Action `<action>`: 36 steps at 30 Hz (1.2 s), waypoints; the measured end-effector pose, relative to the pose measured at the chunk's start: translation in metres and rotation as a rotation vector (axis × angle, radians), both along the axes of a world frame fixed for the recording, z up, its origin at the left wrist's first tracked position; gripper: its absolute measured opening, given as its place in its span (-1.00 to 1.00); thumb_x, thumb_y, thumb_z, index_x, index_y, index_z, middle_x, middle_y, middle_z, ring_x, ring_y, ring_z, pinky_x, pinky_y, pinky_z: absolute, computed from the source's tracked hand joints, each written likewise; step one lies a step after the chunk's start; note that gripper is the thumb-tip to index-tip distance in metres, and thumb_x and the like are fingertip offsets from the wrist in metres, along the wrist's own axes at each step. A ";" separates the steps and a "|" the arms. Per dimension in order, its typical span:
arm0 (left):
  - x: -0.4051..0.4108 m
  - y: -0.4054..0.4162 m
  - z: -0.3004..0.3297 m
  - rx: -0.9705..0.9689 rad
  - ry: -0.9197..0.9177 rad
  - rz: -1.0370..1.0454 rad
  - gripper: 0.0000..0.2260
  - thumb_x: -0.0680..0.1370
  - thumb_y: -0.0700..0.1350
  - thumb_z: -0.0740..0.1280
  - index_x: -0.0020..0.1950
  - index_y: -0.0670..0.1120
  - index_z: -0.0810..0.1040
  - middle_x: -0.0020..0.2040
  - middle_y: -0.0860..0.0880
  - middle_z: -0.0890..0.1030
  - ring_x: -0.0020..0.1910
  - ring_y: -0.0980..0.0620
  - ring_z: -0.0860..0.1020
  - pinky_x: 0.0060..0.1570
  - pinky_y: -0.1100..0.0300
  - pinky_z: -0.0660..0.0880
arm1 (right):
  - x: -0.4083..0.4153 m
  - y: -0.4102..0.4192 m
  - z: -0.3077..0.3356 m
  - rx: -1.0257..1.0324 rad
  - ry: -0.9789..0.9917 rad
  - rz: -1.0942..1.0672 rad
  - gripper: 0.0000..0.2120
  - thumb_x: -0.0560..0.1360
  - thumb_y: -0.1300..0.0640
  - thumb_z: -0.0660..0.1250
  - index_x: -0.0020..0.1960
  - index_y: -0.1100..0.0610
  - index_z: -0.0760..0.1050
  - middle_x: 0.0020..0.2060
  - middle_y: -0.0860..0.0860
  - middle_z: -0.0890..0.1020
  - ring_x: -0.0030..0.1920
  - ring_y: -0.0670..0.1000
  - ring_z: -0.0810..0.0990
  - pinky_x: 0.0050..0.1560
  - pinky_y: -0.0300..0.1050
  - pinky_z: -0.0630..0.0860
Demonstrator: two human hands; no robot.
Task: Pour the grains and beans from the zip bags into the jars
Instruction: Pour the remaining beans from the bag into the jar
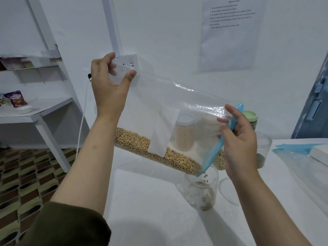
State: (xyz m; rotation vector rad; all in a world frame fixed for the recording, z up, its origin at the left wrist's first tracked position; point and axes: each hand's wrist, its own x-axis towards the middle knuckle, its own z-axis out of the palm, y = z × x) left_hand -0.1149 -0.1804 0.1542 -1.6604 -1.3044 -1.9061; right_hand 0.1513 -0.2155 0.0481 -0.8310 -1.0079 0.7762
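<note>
I hold a clear zip bag (177, 107) tilted over the white table (150, 201). My left hand (110, 80) pinches its raised bottom corner. My right hand (237, 139) grips the blue zip edge (213, 150) at the low end. Pale round beans (154, 150) lie along the bag's lower side. A few beans fall from the open corner into a clear open jar (201, 190) below, which has a thin layer of beans at its bottom.
Behind the bag stand lidded jars of grains (184, 134), one with a green lid (250, 116), and another clear jar (262, 148) to the right. A clear round lid (229, 190) lies by the jar. Flat blue-edged bags (298, 148) lie right. White shelves (35, 110) stand left.
</note>
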 end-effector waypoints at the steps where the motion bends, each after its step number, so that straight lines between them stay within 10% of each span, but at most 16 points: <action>1: 0.000 0.000 0.001 0.000 0.001 -0.001 -0.49 0.49 -0.02 0.49 0.36 -0.15 0.45 0.11 -0.01 0.40 0.03 0.20 0.42 0.15 0.43 0.38 | 0.000 0.000 0.000 0.000 0.003 -0.002 -0.60 0.62 0.28 0.28 0.24 -0.20 0.55 0.05 -0.09 0.67 0.01 -0.14 0.58 0.19 -0.03 0.57; 36: -0.004 -0.001 0.002 -0.008 0.018 -0.017 -0.48 0.49 0.02 0.48 0.38 -0.13 0.45 0.12 -0.01 0.42 0.04 0.18 0.44 0.10 0.43 0.40 | -0.003 -0.015 0.002 0.017 0.041 0.003 -0.60 0.62 0.31 0.26 0.29 -0.12 0.53 0.02 -0.10 0.65 -0.18 -0.23 0.54 -0.04 -0.27 0.57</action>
